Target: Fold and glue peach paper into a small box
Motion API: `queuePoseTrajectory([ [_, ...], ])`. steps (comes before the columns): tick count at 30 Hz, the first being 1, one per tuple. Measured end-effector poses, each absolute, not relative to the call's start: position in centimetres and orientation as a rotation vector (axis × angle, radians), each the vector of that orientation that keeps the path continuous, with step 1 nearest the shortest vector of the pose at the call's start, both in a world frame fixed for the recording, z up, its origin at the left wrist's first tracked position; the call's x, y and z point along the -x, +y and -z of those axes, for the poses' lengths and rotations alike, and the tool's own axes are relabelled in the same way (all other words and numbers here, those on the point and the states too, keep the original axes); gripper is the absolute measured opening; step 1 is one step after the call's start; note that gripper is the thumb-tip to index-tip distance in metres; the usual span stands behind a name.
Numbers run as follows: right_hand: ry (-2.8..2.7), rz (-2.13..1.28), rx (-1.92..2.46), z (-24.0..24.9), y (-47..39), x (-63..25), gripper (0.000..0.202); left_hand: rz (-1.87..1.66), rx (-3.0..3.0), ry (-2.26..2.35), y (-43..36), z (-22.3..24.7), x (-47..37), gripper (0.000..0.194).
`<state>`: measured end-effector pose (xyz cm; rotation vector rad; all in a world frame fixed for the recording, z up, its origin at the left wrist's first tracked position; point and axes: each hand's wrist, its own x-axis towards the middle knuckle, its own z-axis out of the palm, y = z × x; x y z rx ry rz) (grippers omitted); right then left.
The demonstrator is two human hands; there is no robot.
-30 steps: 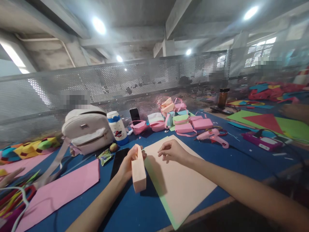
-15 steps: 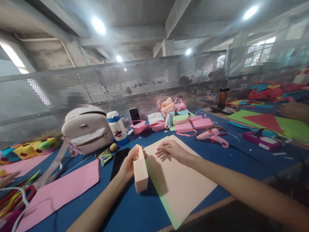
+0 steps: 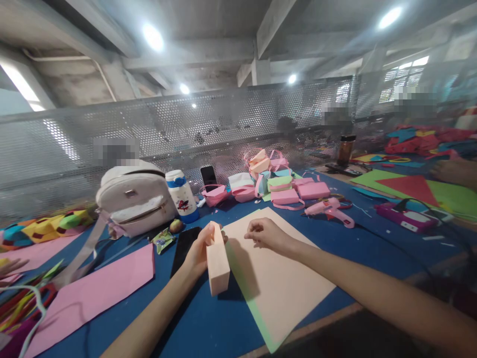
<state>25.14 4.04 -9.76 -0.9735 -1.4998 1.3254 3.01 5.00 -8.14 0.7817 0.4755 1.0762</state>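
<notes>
My left hand is closed around the upper end of a small peach paper box, its fingers at the open flap end. The box is held tilted above the blue table. To the right, my right hand hovers over a stack of peach paper sheets with a green sheet showing at the edge. Its fingers are curled together; whether anything small is between them is hidden. A black phone-like slab lies beside my left hand. The pink glue gun rests on the table beyond my right hand.
Several small paper bags stand at the back, near a propped phone. A white backpack and a bottle stand at back left. Pink paper lies left. A purple power strip is at right; other people's hands show at the sides.
My right hand's fingers have curled in from a looser, more outstretched pose, and the hand has shifted slightly right. My left hand still holds the box in nearly the same place.
</notes>
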Motion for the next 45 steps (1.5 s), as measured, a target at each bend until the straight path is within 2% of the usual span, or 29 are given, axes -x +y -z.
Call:
queuePoseTrajectory([
  [6,-1.601,-1.229,0.979,8.6,2.8,-24.9,0.045,-1.078,-0.780,0.479,4.8,7.9,-3.1,0.028],
  [15,-1.597,-1.377,0.923,8.6,2.8,-24.7,0.031,-1.083,-0.777,0.489,4.9,8.0,-3.0,0.030],
  [26,-1.572,-1.404,0.932,8.7,3.1,-24.8,0.040,-1.086,-0.787,0.496,4.9,7.9,-3.1,0.030],
  [33,-1.621,-1.305,0.984,8.6,2.7,-24.9,0.050,-1.073,-0.834,0.511,4.7,7.9,-3.1,0.030],
  [38,-1.734,-1.203,1.039,8.3,2.4,-24.6,0.043,-1.092,-0.895,0.550,4.7,7.7,-3.1,0.033],
  [45,-2.030,-1.074,1.098,8.0,4.5,-25.1,0.021,-1.022,-0.952,0.586,3.8,8.2,-1.9,0.033],
])
